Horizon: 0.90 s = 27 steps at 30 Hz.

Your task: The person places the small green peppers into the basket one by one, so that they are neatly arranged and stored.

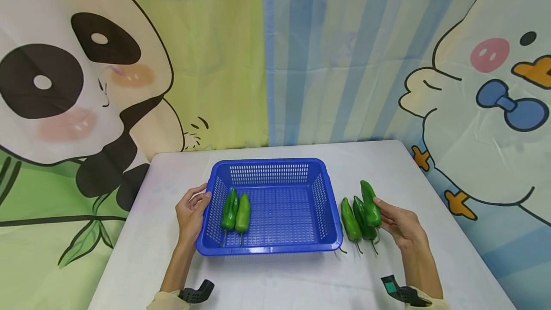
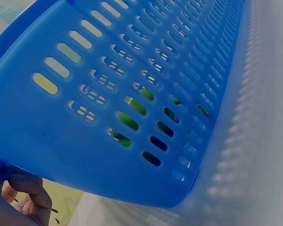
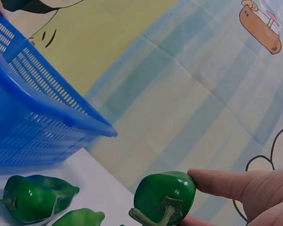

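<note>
Forearms (image 1: 421, 269) point forward: the left hand (image 1: 192, 214) curls to grip the blue basket (image 1: 269, 251) at its left rim; the right hand (image 1: 400, 224) pinches, parted by its width, one green pepper (image 1: 370, 207), above other peppers (image 1: 351, 221) beside the basket.

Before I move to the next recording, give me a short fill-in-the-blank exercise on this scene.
The basket is colored ____.
Exactly ____ peppers lie inside it.
The pinched pepper is in the person's ____ hand.
In the head view, the left hand grips the basket's ____ side.

Missing words: blue; two; right; left.
</note>
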Motion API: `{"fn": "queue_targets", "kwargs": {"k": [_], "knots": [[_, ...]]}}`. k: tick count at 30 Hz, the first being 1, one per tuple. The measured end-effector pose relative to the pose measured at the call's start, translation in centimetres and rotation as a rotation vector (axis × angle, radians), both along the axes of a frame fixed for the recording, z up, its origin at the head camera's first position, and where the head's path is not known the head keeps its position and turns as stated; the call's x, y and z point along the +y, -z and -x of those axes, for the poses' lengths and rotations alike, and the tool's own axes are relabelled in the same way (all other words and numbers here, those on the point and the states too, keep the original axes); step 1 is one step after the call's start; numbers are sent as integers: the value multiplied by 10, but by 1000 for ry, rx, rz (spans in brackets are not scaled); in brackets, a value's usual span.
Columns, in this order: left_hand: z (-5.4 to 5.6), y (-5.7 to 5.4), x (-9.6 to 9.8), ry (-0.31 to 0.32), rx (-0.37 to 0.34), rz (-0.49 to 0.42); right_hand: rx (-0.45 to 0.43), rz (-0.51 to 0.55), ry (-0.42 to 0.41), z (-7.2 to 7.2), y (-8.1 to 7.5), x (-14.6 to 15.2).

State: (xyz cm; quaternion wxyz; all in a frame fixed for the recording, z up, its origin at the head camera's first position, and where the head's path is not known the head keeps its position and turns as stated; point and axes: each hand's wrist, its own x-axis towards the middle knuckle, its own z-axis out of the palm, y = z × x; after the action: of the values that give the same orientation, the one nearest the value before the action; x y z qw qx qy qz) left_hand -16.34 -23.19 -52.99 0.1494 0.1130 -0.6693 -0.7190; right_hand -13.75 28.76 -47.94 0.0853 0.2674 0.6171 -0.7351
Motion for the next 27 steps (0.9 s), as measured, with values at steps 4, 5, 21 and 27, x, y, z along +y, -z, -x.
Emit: {"fn": "queue_targets", "kwargs": {"k": [4, 5, 21, 27], "knots": [[0, 1, 0, -3, -6, 5, 5, 0, -15, 0, -3, -2], [0, 1, 0, -5, -7, 9, 6, 0, -16, 0, -4, -3], [1, 1, -1, -13, -12, 20, 18, 18, -9, 1, -10, -14], [1, 0, -1, -11, -19, 30, 13, 7, -26, 1, -13, -17]]}}
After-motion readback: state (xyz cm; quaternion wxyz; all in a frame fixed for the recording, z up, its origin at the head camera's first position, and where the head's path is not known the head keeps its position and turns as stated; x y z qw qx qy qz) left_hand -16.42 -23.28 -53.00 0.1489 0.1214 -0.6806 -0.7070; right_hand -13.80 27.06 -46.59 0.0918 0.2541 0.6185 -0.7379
